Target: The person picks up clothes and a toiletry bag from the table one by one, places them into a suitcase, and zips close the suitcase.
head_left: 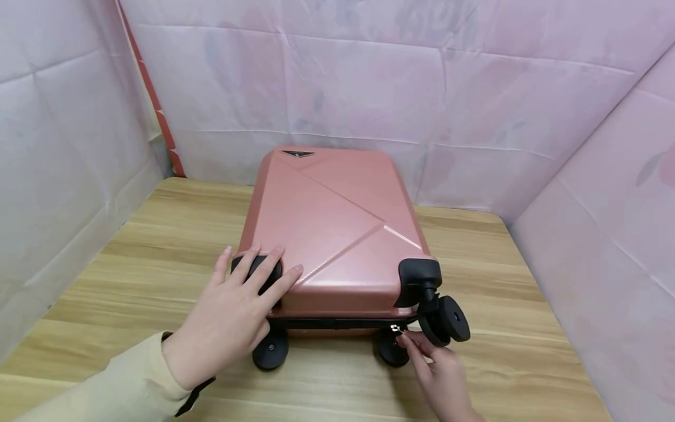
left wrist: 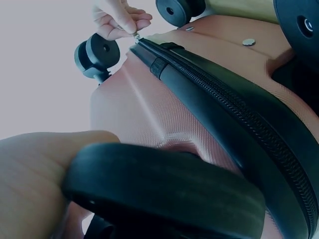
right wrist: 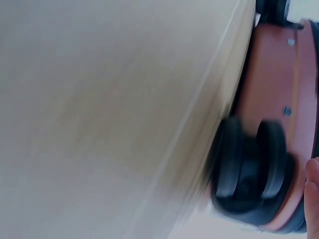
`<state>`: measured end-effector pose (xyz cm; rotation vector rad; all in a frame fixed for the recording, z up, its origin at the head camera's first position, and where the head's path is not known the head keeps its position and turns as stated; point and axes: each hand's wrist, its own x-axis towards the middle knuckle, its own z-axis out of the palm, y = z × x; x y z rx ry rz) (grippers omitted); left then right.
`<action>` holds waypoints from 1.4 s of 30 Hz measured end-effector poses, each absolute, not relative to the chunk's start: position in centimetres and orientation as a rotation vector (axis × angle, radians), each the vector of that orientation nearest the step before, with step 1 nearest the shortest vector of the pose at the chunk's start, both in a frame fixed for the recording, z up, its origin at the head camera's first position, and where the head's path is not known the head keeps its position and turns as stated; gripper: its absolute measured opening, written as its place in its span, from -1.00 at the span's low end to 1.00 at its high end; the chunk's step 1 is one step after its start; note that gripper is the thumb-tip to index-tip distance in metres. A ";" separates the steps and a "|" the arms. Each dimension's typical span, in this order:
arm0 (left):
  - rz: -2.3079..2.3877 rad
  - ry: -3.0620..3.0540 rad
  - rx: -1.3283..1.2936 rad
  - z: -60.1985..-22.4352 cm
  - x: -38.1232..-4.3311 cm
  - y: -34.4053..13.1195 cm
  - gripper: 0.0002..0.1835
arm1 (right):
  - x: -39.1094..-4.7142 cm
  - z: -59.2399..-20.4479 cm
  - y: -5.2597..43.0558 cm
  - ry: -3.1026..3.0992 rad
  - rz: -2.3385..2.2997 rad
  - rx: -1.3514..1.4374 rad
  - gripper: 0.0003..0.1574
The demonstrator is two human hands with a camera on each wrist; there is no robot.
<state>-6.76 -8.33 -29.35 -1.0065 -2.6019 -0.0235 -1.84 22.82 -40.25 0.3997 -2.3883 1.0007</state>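
A pink hard-shell suitcase [head_left: 337, 205] lies flat with its wheeled end toward me. My left hand [head_left: 232, 316] rests over its near left corner, fingers spread across the black wheel mount and the shell. In the left wrist view, the thumb side of that hand lies against a black wheel [left wrist: 164, 186]. At the near right corner, my right hand [head_left: 440, 372] pinches a small metal zipper pull [head_left: 395, 329] between thumb and fingers. The black zipper [left wrist: 224, 97] runs along the suitcase's side, its teeth closed in the left wrist view.
The suitcase lies on a wood-grain table [head_left: 506, 328]. A double wheel [head_left: 445, 321] juts out just above my right hand, and a lower wheel [head_left: 270, 350] stands below my left. Pale patterned sheets [head_left: 358, 88] hang behind and on both sides.
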 end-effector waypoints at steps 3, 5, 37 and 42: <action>-0.027 -2.605 -1.013 -29.3 -6.7 -8.5 -0.14 | -1.9 -40.1 24.0 -2.402 0.979 0.407 -0.83; -0.030 -2.612 -1.021 -29.3 -6.7 -8.7 -0.12 | -2.0 -40.0 24.9 -2.407 0.946 0.370 -0.77; -0.031 -2.743 -1.006 -25.1 -8.8 -6.3 -0.28 | -4.1 -38.5 14.6 -2.263 0.983 1.120 -0.92; 0.191 -2.782 -0.976 -26.0 -6.5 -4.6 0.06 | -4.3 -38.2 13.1 -2.252 0.791 1.096 -0.93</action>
